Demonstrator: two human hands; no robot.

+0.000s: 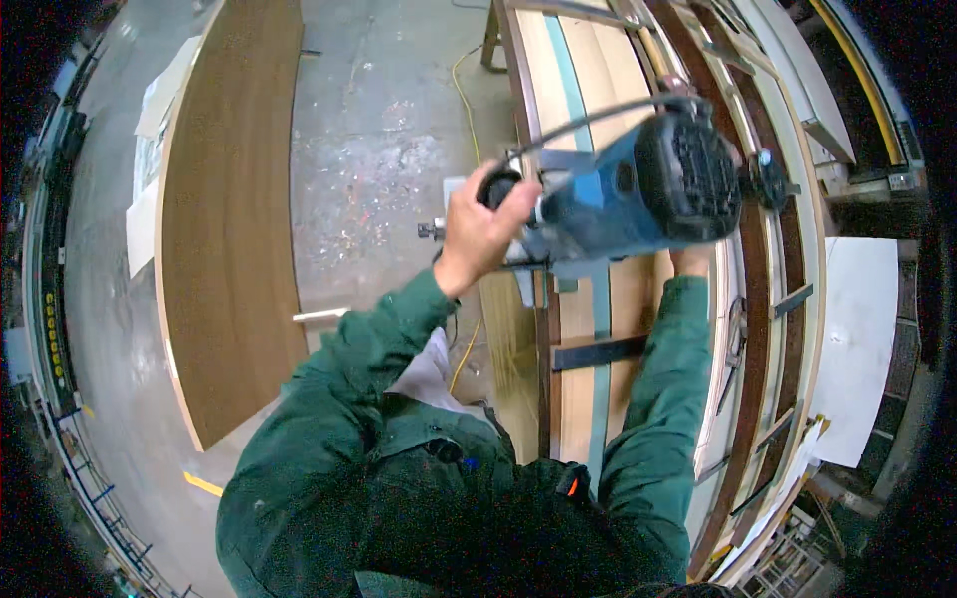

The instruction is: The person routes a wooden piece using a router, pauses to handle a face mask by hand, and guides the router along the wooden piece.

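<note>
A blue and black router [618,194] is held tilted over a stack of long wooden boards [568,399], with its black motor cap turned to the right. My left hand [481,227] is closed round the black knob [501,187] on the router's left side. My right hand [688,262] reaches up behind the motor and grips the far side. Most of its fingers are hidden by the router. A dark cable [588,120] arches over the tool. Whether the router's base touches the boards cannot be made out.
A large brown wooden panel [234,199] stands to the left, with a light bar [321,316] at its edge. A yellow cord [464,95] runs over the grey floor. Dark crosspieces [598,353] lie across the boards. White sheets [857,339] are at the right.
</note>
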